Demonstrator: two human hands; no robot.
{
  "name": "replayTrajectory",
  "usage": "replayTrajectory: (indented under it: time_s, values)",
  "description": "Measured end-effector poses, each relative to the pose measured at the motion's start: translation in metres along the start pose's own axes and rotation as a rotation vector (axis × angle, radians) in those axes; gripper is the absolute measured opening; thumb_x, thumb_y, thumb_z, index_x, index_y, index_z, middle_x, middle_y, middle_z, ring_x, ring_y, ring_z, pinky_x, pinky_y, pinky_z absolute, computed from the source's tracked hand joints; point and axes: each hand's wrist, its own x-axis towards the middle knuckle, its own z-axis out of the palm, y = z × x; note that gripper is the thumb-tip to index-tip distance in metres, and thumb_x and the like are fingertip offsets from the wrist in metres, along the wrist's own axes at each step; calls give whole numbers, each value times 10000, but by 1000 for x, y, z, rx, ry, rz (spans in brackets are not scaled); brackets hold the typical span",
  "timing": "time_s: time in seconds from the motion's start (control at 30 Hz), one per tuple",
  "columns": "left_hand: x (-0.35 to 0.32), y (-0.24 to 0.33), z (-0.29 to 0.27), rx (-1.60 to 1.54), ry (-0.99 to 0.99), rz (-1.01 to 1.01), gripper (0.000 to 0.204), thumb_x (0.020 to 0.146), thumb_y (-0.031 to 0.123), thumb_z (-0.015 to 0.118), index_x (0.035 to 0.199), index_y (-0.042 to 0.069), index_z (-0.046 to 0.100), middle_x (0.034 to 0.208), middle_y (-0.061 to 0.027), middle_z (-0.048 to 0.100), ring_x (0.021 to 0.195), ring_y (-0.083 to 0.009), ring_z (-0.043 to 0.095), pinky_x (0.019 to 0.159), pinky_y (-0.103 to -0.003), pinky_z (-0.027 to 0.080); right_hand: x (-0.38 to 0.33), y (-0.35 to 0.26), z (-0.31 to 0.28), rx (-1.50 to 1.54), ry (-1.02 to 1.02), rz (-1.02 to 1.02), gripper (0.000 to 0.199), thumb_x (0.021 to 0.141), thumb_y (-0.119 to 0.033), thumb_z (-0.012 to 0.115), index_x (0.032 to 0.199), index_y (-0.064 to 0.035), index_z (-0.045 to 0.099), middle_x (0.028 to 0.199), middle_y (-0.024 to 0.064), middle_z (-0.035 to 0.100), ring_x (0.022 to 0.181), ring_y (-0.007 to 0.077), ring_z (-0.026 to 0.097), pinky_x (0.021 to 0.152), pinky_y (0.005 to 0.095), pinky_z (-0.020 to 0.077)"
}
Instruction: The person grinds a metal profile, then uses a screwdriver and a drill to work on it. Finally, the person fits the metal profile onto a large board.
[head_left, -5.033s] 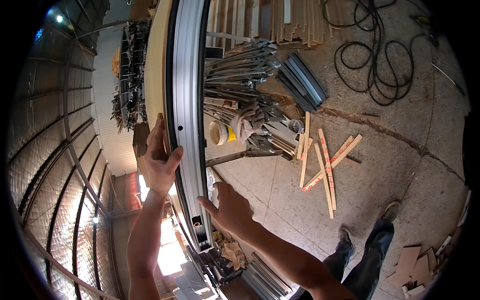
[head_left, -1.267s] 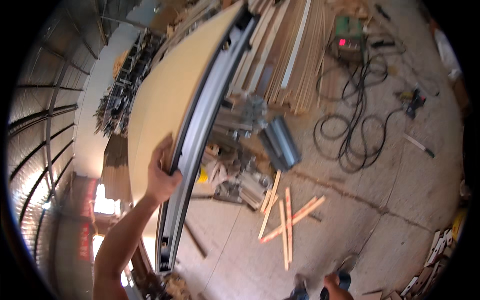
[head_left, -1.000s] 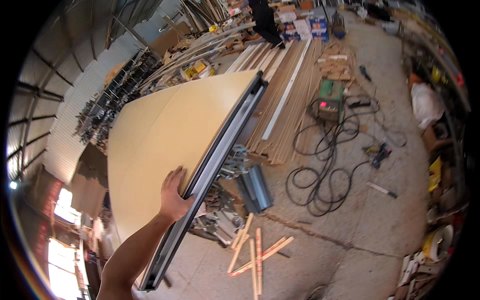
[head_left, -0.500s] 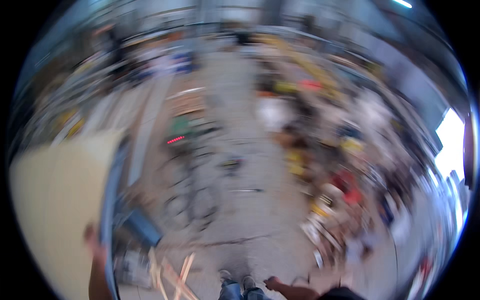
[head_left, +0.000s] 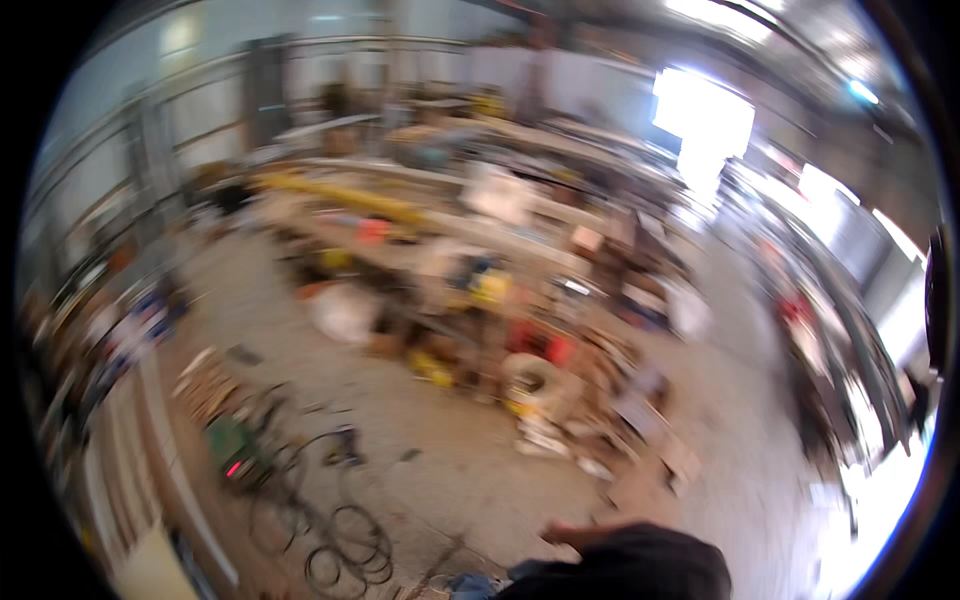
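Note:
My right hand (head_left: 562, 533) hangs low in front of me, its forearm in a dark sleeve (head_left: 640, 565). Motion smears its fingers, and I see no object in it. Below it lies concrete floor; the nearest things are cardboard and scrap pieces (head_left: 640, 490) a little farther right. My left hand is out of view. At the lower left edge shows a corner of a cream-coloured panel (head_left: 155, 570).
A green machine with a red display (head_left: 232, 450) stands left, near coiled black cables (head_left: 350, 545). Long boards (head_left: 125, 450) lie beyond it. Ahead is a cluttered bench with a yellow beam (head_left: 345, 195), a pale roll (head_left: 530, 380) and red items (head_left: 540, 342). Bright openings (head_left: 705, 110) are at right.
My view has swung to the right. The cream panel has slid to the lower left corner, and my left hand, seen at the panel before, has left the picture. My right hand stays low.

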Motion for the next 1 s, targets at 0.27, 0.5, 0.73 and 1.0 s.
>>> replayTrajectory:
  time_s: [0.27, 0.5, 0.73, 1.0]
  values:
    - [33, 96, -27, 389, -339, -101, 960, 796, 408, 824, 1630, 123, 444, 1734, -122, 369, 1613, -370, 299, 1335, -568, 192, 24, -137, 17, 16, -140, -184, 378, 956, -365, 608, 843, -39, 761, 757, 127, 737, 709, 278, 734, 711, 450, 595]
    - [-29, 78, -55, 238, -120, -208, 821, 762, 295, 828, 1526, 144, 570, 1651, -100, 491, 1561, -353, 402, 1307, -602, 259, 45, -272, 41, -338, -208, -454, 352, 960, -323, 610, 778, -46, 728, 711, 108, 711, 681, 260, 712, 687, 452, 582]
    - [-1, 84, -33, 243, -130, -130, 897, 656, 274, 863, 1503, 152, 596, 1633, -88, 517, 1550, -345, 419, 1296, -609, 275, -217, -532, 19, -268, -213, -1465, 283, 1022, -283, 731, 1137, -25, 715, 987, 115, 750, 953, 223, 726, 842, 392, 573]
    - [-25, 76, -59, 292, -73, -258, 961, 571, 124, 889, 1488, 133, 602, 1608, -105, 548, 1524, -367, 459, 1291, -583, 318, -541, -591, -22, -801, -1171, -2549, 210, 904, -182, 686, 996, 4, 715, 1027, 191, 708, 1047, 394, 701, 784, 454, 575]
